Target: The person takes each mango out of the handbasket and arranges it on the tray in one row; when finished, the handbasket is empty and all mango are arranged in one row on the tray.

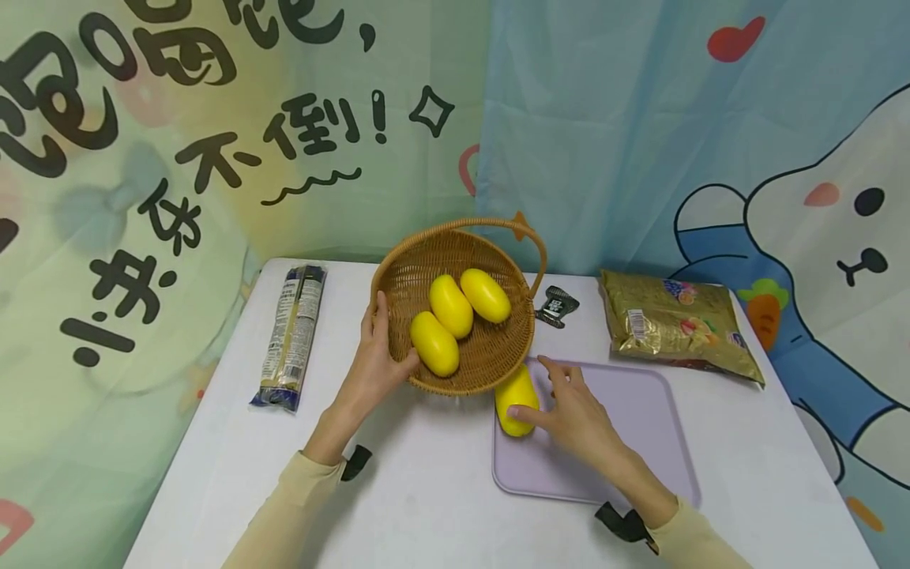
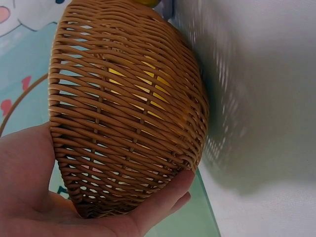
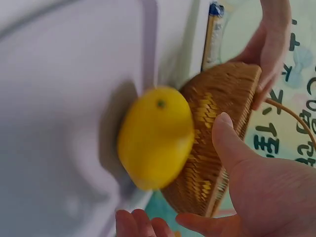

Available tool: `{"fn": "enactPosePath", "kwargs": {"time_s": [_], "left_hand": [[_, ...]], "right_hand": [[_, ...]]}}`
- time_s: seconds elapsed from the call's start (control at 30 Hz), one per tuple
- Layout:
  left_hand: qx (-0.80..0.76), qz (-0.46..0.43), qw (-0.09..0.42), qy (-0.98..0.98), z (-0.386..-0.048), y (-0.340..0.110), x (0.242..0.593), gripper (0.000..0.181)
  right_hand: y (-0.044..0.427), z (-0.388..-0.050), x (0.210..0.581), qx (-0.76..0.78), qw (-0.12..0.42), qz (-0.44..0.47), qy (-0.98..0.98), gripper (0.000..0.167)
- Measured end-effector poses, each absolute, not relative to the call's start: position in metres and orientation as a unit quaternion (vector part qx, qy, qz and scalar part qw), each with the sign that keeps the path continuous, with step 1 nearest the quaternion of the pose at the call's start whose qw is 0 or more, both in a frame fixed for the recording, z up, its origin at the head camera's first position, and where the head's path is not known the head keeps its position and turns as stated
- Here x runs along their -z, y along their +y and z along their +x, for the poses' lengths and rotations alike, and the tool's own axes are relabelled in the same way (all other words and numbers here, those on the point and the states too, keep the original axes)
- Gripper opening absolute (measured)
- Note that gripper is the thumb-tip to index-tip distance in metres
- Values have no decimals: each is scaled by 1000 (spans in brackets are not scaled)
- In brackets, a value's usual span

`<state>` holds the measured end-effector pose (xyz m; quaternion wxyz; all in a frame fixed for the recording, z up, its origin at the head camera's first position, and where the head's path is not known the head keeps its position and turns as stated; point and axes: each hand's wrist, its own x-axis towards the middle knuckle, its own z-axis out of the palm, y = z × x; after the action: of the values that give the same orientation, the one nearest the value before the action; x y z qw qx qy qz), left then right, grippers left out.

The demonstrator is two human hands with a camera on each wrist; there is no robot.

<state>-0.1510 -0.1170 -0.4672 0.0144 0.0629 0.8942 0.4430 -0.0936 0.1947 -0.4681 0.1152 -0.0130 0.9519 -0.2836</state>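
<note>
A brown wicker basket [image 1: 490,356] with three yellow oval fruits [image 1: 435,344] inside is tilted above the table, gripped at its left side by the left hand [image 1: 379,359]. In the left wrist view, fingers of that hand [image 2: 98,217] curl round the woven wall [image 2: 128,108]. Another yellow fruit [image 1: 517,403] lies on the left part of a lilac tray [image 1: 611,427]. Over the tray, the right hand [image 1: 579,415] has its thumb and fingers spread beside this fruit. In the right wrist view a gap shows between the hand [image 3: 266,192] and the fruit [image 3: 157,138].
At the left of the white table [image 1: 412,506] lies a long clear packet [image 1: 290,338]. A small black wrapped piece [image 1: 557,306] is right of the basket, and a large gold bag [image 1: 678,324] lies at the back right. Printed curtains [image 1: 583,142] hang behind.
</note>
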Motion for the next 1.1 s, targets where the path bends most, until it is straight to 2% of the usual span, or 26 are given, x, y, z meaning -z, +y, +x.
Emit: {"fn": "enactPosePath", "kwargs": {"time_s": [0.3,0.57,0.8,1.1], "left_hand": [[-440,67,5,895,-153,-118,468,107],[-435,70,2,898,-154,-118,468,107],[-442,66,8,894,-153,-118,467,107],[-442,65,6,895,-154,-117,470,107]], "right_hand": [[212,-106,426,273,66,-25,959,106],[206,-116,390,260,18,-97,960,95],[184,-138,373,250,20,-187,950,88],[168,-187,381,250,46,-270,929,88]]}}
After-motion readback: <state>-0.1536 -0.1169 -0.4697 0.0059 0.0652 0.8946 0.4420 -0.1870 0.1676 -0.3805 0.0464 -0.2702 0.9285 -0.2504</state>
